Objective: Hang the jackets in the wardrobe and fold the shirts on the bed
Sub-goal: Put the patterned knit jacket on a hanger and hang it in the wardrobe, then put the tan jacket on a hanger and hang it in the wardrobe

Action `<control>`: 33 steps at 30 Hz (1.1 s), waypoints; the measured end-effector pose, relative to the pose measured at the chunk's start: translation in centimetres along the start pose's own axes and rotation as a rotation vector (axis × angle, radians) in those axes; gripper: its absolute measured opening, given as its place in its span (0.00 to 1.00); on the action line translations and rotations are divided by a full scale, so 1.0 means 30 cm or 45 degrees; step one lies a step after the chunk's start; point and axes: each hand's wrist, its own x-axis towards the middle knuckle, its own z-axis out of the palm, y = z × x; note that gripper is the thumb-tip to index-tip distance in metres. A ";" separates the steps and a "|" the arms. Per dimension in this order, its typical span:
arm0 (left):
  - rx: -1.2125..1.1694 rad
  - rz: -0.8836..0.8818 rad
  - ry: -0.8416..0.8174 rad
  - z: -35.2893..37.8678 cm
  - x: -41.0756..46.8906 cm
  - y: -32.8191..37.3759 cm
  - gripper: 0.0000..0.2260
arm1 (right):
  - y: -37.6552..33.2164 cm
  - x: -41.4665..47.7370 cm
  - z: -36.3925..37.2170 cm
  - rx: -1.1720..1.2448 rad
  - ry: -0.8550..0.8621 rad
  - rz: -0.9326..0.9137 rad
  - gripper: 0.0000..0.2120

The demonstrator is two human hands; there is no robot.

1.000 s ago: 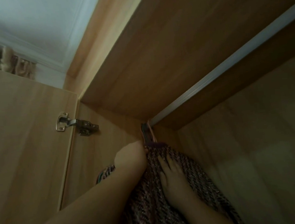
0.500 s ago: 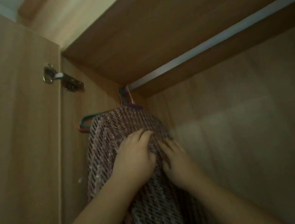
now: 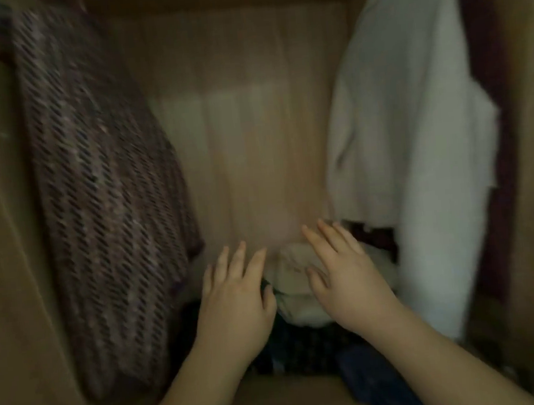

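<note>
A brown-and-purple tweed jacket hangs at the left side of the wardrobe. A white jacket hangs at the right, with a dark maroon garment behind it. My left hand and my right hand are both held out low in the middle, fingers spread, holding nothing. They hover over a heap of clothes on the wardrobe floor. The picture is blurred by motion.
The wooden back panel of the wardrobe shows between the two hanging jackets. Dark patterned cloth and a blue garment lie at the bottom near the front edge. Wooden side walls close in left and right.
My hands have let go of the tweed jacket and dropped down to the middle. The view has swung down from the rail to the wardrobe's lower part.
</note>
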 end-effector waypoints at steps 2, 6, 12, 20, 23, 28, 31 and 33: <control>-0.073 0.117 -0.085 0.037 -0.134 0.120 0.28 | 0.046 -0.201 -0.068 -0.106 -0.102 0.095 0.31; -0.249 0.305 -0.268 0.089 -0.392 0.315 0.27 | 0.109 -0.592 -0.198 -0.277 -0.198 0.287 0.31; -0.404 0.530 -0.598 0.171 -0.786 0.609 0.28 | 0.138 -1.230 -0.351 -0.337 -0.327 0.709 0.32; -0.551 0.911 -1.012 0.198 -1.328 1.102 0.27 | 0.141 -1.937 -0.652 -0.374 -0.516 1.271 0.34; -0.624 0.975 -1.050 0.146 -1.478 1.312 0.27 | 0.132 -2.177 -0.840 -0.428 -0.537 1.374 0.34; -0.704 1.147 -1.030 -0.034 -1.723 1.730 0.28 | 0.090 -2.546 -1.202 -0.548 -0.457 1.523 0.34; -0.766 1.313 -1.033 -0.144 -1.890 1.965 0.28 | 0.046 -2.753 -1.400 -0.611 -0.344 1.634 0.34; -0.799 1.400 -1.046 -0.214 -1.987 2.103 0.28 | 0.015 -2.877 -1.514 -0.650 -0.320 1.718 0.33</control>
